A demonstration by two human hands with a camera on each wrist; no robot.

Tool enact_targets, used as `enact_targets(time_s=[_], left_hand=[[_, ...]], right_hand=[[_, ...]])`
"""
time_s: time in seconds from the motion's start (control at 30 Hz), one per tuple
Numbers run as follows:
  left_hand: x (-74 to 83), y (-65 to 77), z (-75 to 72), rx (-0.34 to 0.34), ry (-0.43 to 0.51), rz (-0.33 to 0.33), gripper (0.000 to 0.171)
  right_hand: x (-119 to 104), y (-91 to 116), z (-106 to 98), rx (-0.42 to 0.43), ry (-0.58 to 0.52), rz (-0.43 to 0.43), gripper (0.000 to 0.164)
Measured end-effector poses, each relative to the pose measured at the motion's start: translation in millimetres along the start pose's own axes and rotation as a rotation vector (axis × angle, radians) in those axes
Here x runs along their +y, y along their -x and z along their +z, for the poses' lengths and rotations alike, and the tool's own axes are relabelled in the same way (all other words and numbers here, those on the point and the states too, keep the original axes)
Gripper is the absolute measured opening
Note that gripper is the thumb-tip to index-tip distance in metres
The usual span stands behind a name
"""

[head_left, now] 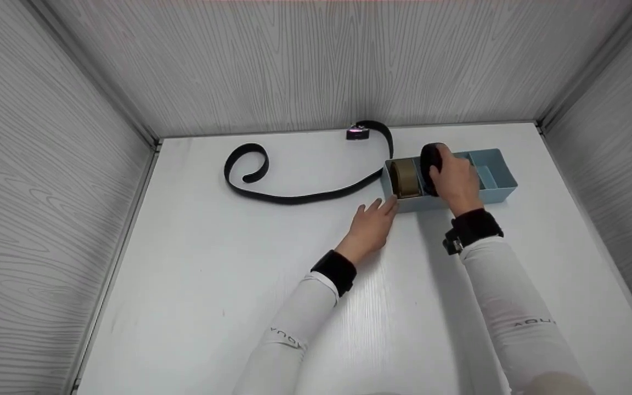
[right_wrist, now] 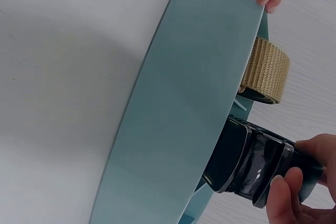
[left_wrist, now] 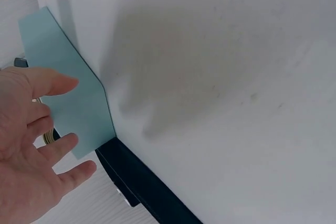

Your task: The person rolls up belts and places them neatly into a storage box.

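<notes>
1. Rolled black belt [head_left: 431, 159], there it is, up at the blue box [head_left: 494, 196], in the section just right of the tan roll! Its top stands above the rim, and from the right wrist its lower part is hidden behind the near wall.
2. Right hand [head_left: 457, 181] has it, thumb on one side and fingers on the other, a firm pinch. A glossy dark buckle [right_wrist: 257, 163] shows on the roll's near face.
3. Over to the left hand [head_left: 372, 227]: no grip here, fingers relaxed and spread, fingertips touching the box at its near left corner.
4. Tan rolled belt [head_left: 408, 178] sits in the leftmost section, its woven strap rising over the rim in the right wrist view.
5. And look left of the box! A long black belt [head_left: 294, 199] lies across the white table [head_left: 212, 263], one end curled in a loop, the other bending round toward a shiny buckle [head_left: 357, 133] near the back wall [head_left: 294, 66]. Whether it touches the box, I cannot tell.
6. Black bands [head_left: 478, 225] circle both wrists, over white sleeves [head_left: 519, 296] with dark lettering.
</notes>
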State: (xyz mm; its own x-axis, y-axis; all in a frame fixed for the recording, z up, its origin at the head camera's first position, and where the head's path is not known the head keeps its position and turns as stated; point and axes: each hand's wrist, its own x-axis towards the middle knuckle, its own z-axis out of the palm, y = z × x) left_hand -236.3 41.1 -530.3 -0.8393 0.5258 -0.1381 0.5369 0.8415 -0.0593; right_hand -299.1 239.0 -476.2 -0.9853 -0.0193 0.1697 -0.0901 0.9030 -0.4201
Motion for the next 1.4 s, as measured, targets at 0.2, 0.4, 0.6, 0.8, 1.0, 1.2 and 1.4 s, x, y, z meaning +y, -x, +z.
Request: enact_targets(time_s=[0.2,0.4,0.6,0.8,1.0,1.2,1.4], left_hand=[[0.4,3.2,-0.3,-0.015,0.033,0.001,0.06],[-0.6,3.6,-0.9,-0.008,0.044,0.005,0.059],[-1.0,3.7,-1.3,-0.003,0.036,0.013,0.062],[0.9,4.3,-2.8,-0.008,0.038,0.018,0.064],[1.9,3.6,-1.7,-0.012,0.05,0.016,0.064],[2.1,1.5,-2.7,-0.025,0.03,-0.01,0.065],[3.1,-4.2,-3.7,-0.057,-0.012,-0.03,0.066]], right_hand=[[-2,-4,0,-0.072,0.034,0.018,0.046],[-5,-10,1,-0.145,0.072,0.054,0.046],[-2,-12,7,-0.164,0.1,0.027,0.044],[9,-6,21,-0.143,0.137,-0.021,0.044],[14,-5,22,-0.13,0.061,-0.017,0.047],[21,-8,13,-0.207,-0.09,0.038,0.055],[24,-8,10,-0.213,-0.129,0.068,0.055]])
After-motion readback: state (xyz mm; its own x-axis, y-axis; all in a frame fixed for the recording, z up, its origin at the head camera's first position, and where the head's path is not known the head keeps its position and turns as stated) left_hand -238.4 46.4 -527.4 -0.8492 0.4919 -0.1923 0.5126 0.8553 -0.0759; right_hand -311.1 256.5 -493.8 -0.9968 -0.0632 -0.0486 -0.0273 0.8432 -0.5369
